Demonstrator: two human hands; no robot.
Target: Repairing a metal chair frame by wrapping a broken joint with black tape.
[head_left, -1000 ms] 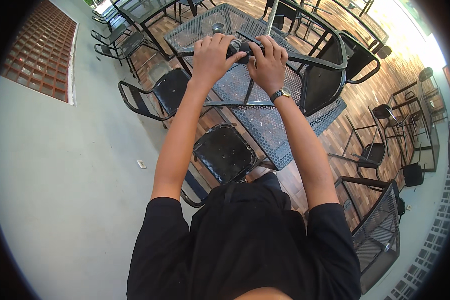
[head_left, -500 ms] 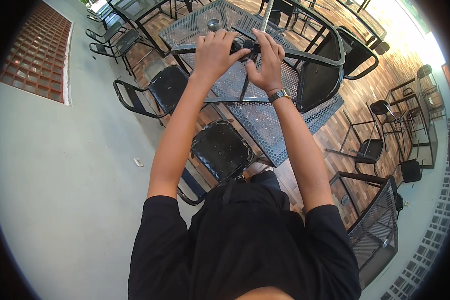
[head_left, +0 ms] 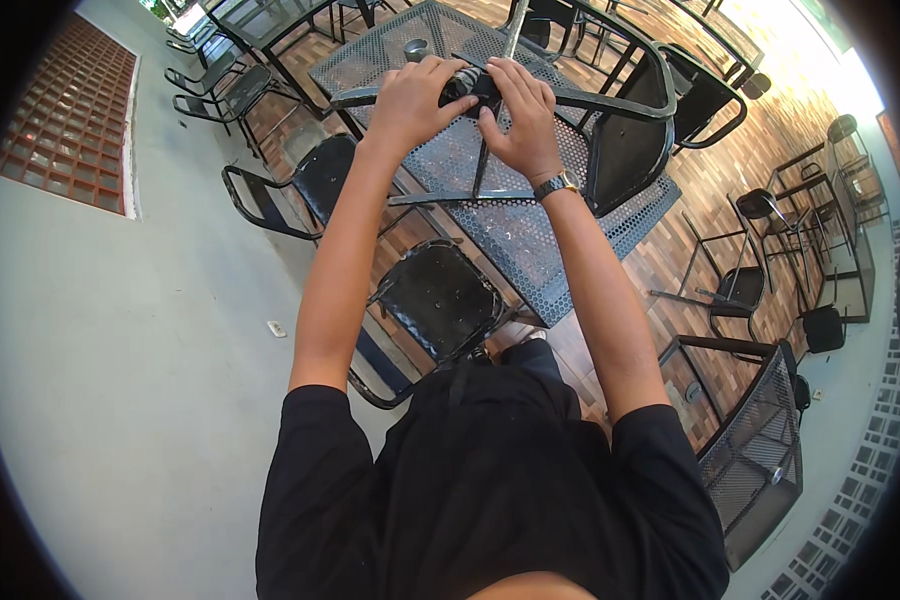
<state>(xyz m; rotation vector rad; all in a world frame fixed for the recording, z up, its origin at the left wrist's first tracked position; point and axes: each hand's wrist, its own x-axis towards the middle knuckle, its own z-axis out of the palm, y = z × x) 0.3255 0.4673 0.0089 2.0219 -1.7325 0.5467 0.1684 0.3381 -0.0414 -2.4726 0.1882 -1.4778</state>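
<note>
A chair with a black metal tube frame [head_left: 610,104] and a dark seat [head_left: 625,158] lies tipped over on a perforated metal table [head_left: 510,245]. Both my hands are at a place where its tubes meet. My left hand [head_left: 407,103] is closed around a small, shiny black bundle [head_left: 462,84], its thumb pointing right; I cannot make out what the bundle is. My right hand [head_left: 526,122], with a watch on the wrist, curls its fingers over the tubes right beside the bundle. The fingertips of both hands are partly hidden.
A small metal cup [head_left: 416,48] stands at the table's far left. Black chairs [head_left: 440,300] stand along the near left side by the pale wall [head_left: 120,360]. More chairs [head_left: 740,290] and a tilted mesh table [head_left: 760,450] are on the right, over the tiled floor [head_left: 650,300].
The whole view has shifted slightly, so the table and hands sit a little further left. Both hands keep their place at the chair's frame.
</note>
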